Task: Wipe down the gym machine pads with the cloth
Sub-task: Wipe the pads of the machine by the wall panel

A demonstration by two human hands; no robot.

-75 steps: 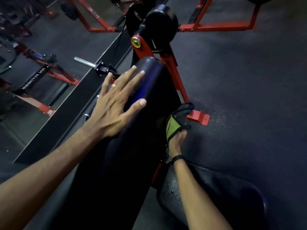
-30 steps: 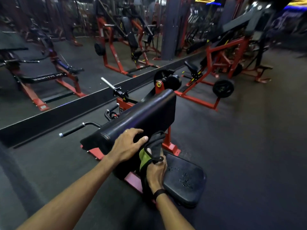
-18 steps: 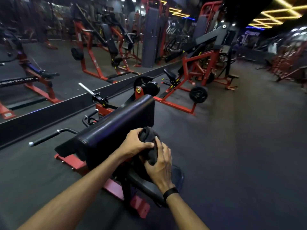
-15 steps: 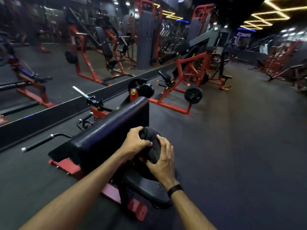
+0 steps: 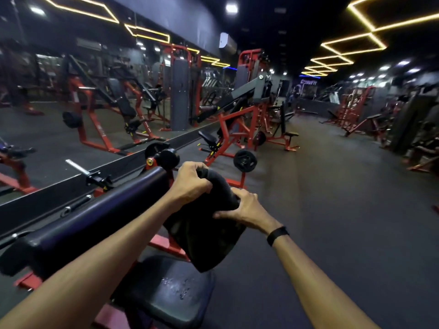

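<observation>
A dark cloth (image 5: 204, 233) hangs in front of me, held up by both hands. My left hand (image 5: 192, 184) grips its top edge and my right hand (image 5: 242, 210) grips its right side; a black band sits on that wrist. The long black arm pad (image 5: 95, 219) of the red-framed machine runs from lower left toward the hands, just left of the cloth. The black seat pad (image 5: 171, 293) lies below the cloth, with scuffed or wet marks on it.
A mirror wall (image 5: 71, 103) runs along the left behind a low black ledge. More red machines (image 5: 240, 129) with a weight plate (image 5: 245, 160) stand ahead, others at far right (image 5: 356, 115). Dark rubber floor (image 5: 344, 210) spreads out to the right.
I have drawn back from the pad and looked up. The left hand left the arm pad and joined the right on the cloth, which is now lifted and spread between both hands.
</observation>
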